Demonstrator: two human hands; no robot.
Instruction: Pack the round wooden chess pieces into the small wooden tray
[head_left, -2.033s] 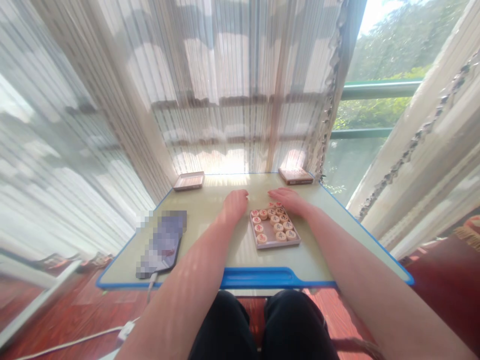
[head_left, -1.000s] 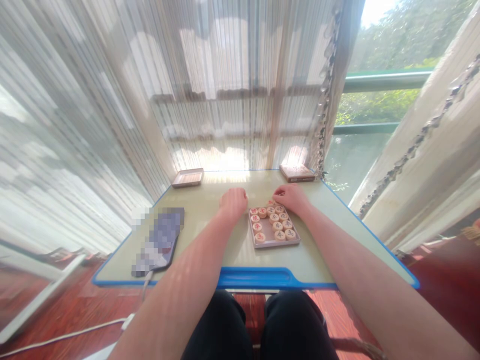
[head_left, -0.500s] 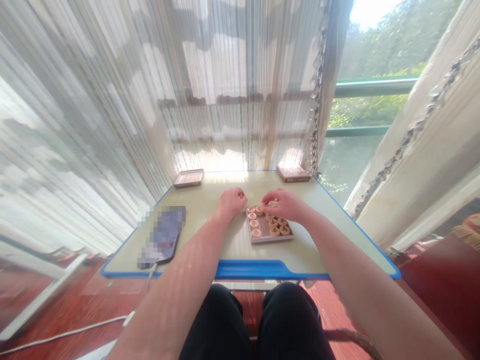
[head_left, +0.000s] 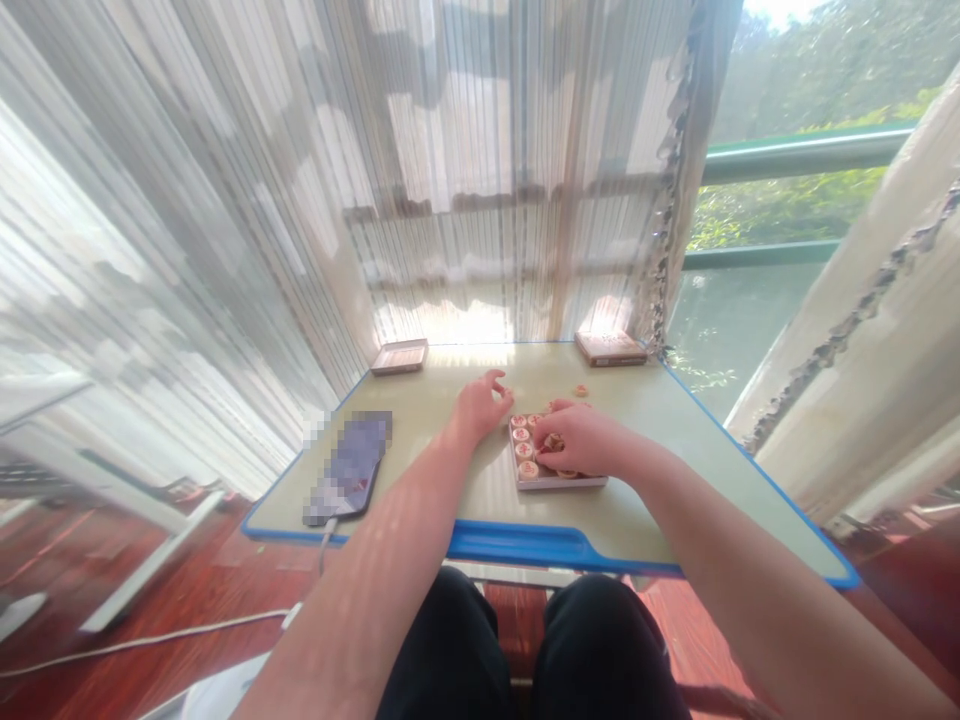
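Observation:
A small square tray (head_left: 592, 483) with round wooden chess pieces (head_left: 523, 450) lies in the middle of the pale table (head_left: 652, 420). My right hand (head_left: 581, 440) lies over the tray with its fingers curled and pinched on a piece (head_left: 553, 441). Just left of the tray's far corner, my left hand (head_left: 482, 402) rests on the table with its fingers loosely curled and nothing visible in them. One loose piece (head_left: 580, 390) sits on the table beyond the tray.
A phone (head_left: 350, 465) on a cable lies at the table's left. A flat box half (head_left: 399, 356) is at the far left and another (head_left: 610, 348) at the far right. Curtains hang close behind. The blue front edge (head_left: 517, 545) runs above my knees.
My right hand has drawn back from the tray's far edge to over its middle and closed on a piece. My left hand stayed beside the tray. One piece now lies beyond the tray.

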